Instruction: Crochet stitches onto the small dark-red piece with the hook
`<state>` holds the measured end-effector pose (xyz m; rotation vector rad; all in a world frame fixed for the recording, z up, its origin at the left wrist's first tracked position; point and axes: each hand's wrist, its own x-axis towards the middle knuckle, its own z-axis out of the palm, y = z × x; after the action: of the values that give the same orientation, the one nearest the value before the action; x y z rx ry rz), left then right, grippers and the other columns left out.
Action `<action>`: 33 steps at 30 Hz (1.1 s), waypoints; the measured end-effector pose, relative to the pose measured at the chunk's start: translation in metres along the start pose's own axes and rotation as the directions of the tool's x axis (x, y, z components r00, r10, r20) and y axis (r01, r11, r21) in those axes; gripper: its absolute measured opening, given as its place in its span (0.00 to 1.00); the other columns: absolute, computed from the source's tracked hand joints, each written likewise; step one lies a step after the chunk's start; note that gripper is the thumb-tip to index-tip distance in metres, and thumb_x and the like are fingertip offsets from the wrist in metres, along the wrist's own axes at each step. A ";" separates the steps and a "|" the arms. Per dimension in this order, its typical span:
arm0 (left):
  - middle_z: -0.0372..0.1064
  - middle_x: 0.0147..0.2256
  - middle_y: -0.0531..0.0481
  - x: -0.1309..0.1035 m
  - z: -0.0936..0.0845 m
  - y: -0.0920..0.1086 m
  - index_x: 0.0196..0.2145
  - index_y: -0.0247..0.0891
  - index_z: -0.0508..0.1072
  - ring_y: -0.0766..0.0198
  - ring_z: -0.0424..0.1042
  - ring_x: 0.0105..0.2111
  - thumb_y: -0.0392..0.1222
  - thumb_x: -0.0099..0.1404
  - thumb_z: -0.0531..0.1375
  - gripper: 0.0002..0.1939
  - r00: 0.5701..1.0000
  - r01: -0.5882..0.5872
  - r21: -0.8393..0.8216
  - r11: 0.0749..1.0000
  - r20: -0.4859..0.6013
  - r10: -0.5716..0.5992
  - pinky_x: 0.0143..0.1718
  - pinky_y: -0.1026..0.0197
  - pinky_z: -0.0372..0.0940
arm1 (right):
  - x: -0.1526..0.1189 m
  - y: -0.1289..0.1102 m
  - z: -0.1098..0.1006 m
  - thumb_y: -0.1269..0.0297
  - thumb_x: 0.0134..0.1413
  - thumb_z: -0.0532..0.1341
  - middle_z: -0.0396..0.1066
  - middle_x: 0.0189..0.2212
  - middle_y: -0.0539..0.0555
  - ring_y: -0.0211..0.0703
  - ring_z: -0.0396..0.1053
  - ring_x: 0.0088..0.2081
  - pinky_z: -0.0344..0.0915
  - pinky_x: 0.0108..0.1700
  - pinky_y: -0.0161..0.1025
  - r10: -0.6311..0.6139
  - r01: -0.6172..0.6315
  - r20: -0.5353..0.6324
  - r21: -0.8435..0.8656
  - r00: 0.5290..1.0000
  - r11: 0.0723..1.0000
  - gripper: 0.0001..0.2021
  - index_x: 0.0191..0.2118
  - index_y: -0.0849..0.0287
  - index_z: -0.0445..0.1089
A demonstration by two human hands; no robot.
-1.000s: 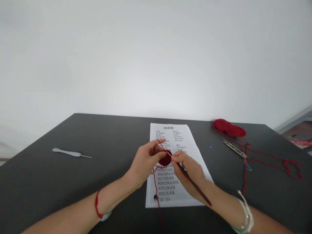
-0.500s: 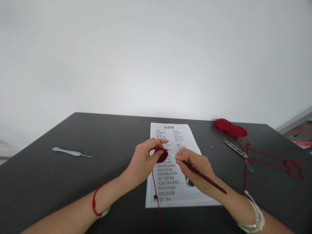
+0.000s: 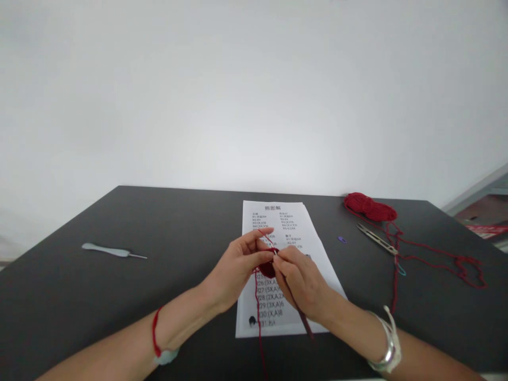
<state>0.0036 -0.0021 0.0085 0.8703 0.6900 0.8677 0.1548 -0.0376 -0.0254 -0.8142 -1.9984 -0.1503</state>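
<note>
A small dark red crocheted piece (image 3: 267, 269) is pinched between the thumb and fingers of my left hand (image 3: 240, 264), over the printed paper. Red yarn (image 3: 260, 328) runs over my left forefinger and hangs down past the paper's lower edge. My right hand (image 3: 302, 278) grips a crochet hook with a dark brown handle (image 3: 304, 317), which slants down toward the lower right. The hook's tip is at the top of the red piece, mostly hidden by my fingers. Both hands meet at the piece.
Printed paper (image 3: 291, 323) lies on the dark table (image 3: 178, 222). At the left is a grey-handled hook (image 3: 107, 250). On the right are a red yarn skein (image 3: 370, 207) with loose strands, snips (image 3: 377, 239), a purple stitch marker (image 3: 342, 239) and a teal loop (image 3: 402, 270).
My right hand has moved left against my left fingertips, and its hook handle now points more steeply downward. The red piece sits slightly lower and further right. The view has shifted a little.
</note>
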 end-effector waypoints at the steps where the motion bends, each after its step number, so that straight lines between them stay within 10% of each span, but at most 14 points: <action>1: 0.68 0.25 0.56 0.001 -0.001 0.002 0.43 0.34 0.74 0.70 0.67 0.24 0.30 0.48 0.67 0.22 0.999 0.031 -0.029 0.999 0.012 -0.030 0.30 0.65 0.62 | 0.000 0.002 -0.001 0.77 0.58 0.53 0.66 0.29 0.52 0.40 0.64 0.28 0.63 0.28 0.36 0.016 -0.016 0.011 0.061 1.000 0.998 0.09 0.40 0.55 0.62; 9: 0.66 0.26 0.56 0.006 -0.012 0.013 0.42 0.34 0.74 0.73 0.64 0.24 0.29 0.49 0.66 0.20 0.997 0.002 0.045 0.999 0.077 -0.006 0.28 0.67 0.58 | 0.002 0.012 -0.016 0.72 0.54 0.59 0.65 0.30 0.48 0.33 0.60 0.24 0.58 0.23 0.31 0.556 -0.533 0.227 0.694 0.800 0.484 0.05 0.32 0.54 0.65; 23: 0.67 0.30 0.52 0.008 -0.026 0.025 0.41 0.36 0.75 0.69 0.66 0.28 0.31 0.51 0.64 0.17 0.956 0.086 0.279 0.957 0.248 -0.158 0.29 0.66 0.58 | 0.009 0.014 -0.037 0.67 0.49 0.65 0.68 0.28 0.50 0.35 0.60 0.24 0.58 0.24 0.34 0.519 -0.599 0.362 0.684 0.774 0.417 0.04 0.28 0.57 0.68; 33: 0.68 0.28 0.54 0.006 -0.018 0.022 0.39 0.35 0.75 0.69 0.66 0.27 0.32 0.52 0.63 0.14 0.978 -0.049 0.406 0.913 0.204 -0.038 0.31 0.64 0.59 | 0.010 0.023 -0.027 0.65 0.47 0.67 0.66 0.19 0.46 0.31 0.56 0.16 0.52 0.16 0.28 0.506 -0.592 0.562 0.797 0.655 -0.119 0.08 0.27 0.59 0.66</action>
<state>-0.0155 0.0170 0.0179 1.3215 0.6956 0.6309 0.1849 -0.0263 -0.0070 -0.6422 -1.0993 1.6174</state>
